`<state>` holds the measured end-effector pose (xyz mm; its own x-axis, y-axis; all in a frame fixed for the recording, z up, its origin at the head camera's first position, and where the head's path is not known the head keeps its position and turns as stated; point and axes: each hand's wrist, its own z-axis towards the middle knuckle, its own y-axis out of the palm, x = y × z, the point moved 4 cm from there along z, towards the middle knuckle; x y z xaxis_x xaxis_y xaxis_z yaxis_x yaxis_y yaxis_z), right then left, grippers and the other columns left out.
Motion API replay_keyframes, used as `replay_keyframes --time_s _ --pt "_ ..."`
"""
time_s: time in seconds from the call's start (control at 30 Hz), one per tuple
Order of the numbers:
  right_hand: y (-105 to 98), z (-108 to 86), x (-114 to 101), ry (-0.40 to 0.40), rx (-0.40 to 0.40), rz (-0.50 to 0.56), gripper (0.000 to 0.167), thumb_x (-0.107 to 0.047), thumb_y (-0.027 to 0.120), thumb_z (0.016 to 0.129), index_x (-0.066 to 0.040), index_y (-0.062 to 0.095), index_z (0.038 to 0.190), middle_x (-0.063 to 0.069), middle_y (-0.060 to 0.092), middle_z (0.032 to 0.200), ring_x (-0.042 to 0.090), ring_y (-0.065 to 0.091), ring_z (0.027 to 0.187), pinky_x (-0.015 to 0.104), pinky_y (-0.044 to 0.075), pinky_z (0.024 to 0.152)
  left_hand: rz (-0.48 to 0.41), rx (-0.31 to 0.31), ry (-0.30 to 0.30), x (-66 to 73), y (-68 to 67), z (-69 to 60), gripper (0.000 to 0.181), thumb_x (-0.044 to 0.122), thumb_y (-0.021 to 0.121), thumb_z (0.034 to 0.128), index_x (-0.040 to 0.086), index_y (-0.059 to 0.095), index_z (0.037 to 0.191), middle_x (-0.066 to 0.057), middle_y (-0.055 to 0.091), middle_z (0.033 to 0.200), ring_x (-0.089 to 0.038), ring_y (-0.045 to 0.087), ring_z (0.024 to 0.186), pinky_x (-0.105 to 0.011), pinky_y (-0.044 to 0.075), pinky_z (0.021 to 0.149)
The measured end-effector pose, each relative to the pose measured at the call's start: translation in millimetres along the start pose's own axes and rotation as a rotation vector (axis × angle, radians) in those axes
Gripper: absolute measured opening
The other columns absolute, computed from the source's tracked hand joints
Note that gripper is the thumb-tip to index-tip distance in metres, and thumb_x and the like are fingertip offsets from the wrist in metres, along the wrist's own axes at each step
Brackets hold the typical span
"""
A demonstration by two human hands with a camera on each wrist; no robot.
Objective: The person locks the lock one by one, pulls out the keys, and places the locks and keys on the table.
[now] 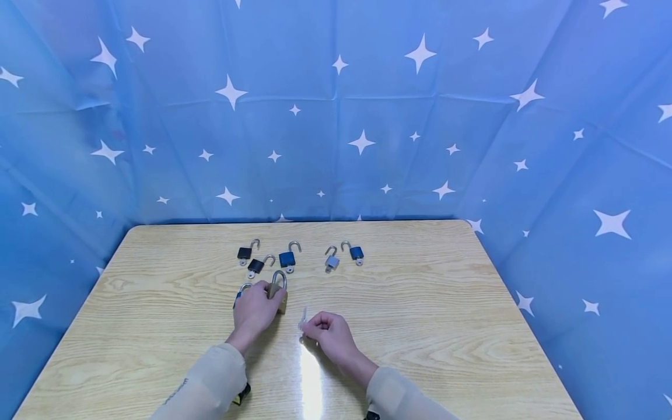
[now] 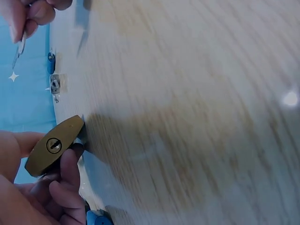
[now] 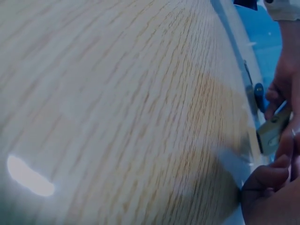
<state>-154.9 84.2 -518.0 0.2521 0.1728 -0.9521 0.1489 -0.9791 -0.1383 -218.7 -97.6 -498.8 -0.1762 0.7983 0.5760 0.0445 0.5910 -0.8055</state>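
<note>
Five locks (image 1: 287,259) at the far side already show open shackles. Nearer, the left hand (image 1: 254,312) grips the brass lock (image 2: 54,145), shackle apparently closed, so seemingly left to open. To its right, the right hand (image 1: 334,339) pinches a key (probably). The left blue lock (image 1: 237,296), partly hidden, I cannot judge.

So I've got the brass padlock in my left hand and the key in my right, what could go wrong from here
The small key might slip, since the right hand holds it only in a pinch. The brass padlock sits tilted, so the key could miss the narrow keyhole. The left hand is close to a blue padlock and might nudge it.
</note>
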Motion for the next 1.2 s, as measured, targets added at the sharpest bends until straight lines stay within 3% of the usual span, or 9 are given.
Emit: replay_keyframes --time_s 0.2,0.37,0.6,0.93,1.2 --pt "2.7 -0.1 -2.2 -0.011 -0.004 -0.001 0.021 -0.018 0.073 0.086 0.002 0.068 0.083 -0.007 0.058 0.064 0.009 0.052 0.064 0.019 0.041 0.058 0.062 0.02 0.019 0.7 -4.6 -1.0 0.039 0.048 0.062 0.0903 0.013 0.059 0.075 -0.003 0.054 0.064 -0.021 0.05 0.063 -0.03 0.033 0.053" --pt "5.7 -1.7 -5.2 -0.041 -0.018 0.004 0.02 -0.015 0.073 0.085 0.004 0.068 0.082 -0.006 0.058 0.065 0.009 0.053 0.064 0.02 0.042 0.058 0.161 0.046 0.07 0.7 -5.9 -0.3 0.044 0.048 0.062 0.0904 0.004 0.066 0.092 -0.006 0.058 0.067 -0.025 0.057 0.066 -0.034 0.04 0.053" --pt "8.5 -1.2 -6.2 -0.039 -0.032 -0.017 0.02 -0.016 0.073 0.084 0.003 0.068 0.082 -0.005 0.061 0.067 0.01 0.054 0.066 0.02 0.043 0.06 0.246 0.046 0.092 -2.5 -5.3 -0.9 0.057 0.052 0.06 0.0908 -0.002 0.061 0.109 -0.012 0.062 0.072 -0.026 0.057 0.06 -0.034 0.043 0.049" --pt "13.7 0.8 -4.0 -0.006 -0.041 -0.046 0.018 -0.016 0.074 0.082 0.0 0.069 0.08 -0.004 0.063 0.069 0.011 0.053 0.066 0.023 0.043 0.058 0.36 0.058 0.123 -5.1 -6.0 -1.2 0.057 0.056 0.058 0.0909 0.0 0.064 0.099 -0.016 0.065 0.075 -0.029 0.061 0.06 -0.037 0.044 0.047" --pt "16.5 1.9 -4.2 0.004 -0.039 -0.063 0.017 -0.016 0.075 0.081 0.0 0.068 0.078 -0.005 0.061 0.067 0.012 0.052 0.065 0.025 0.042 0.059 0.436 0.065 0.164 -4.0 -4.7 -3.6 0.053 0.051 0.058 0.0933 -0.001 0.065 0.098 -0.019 0.065 0.081 -0.034 0.064 0.067 -0.043 0.05 0.055"
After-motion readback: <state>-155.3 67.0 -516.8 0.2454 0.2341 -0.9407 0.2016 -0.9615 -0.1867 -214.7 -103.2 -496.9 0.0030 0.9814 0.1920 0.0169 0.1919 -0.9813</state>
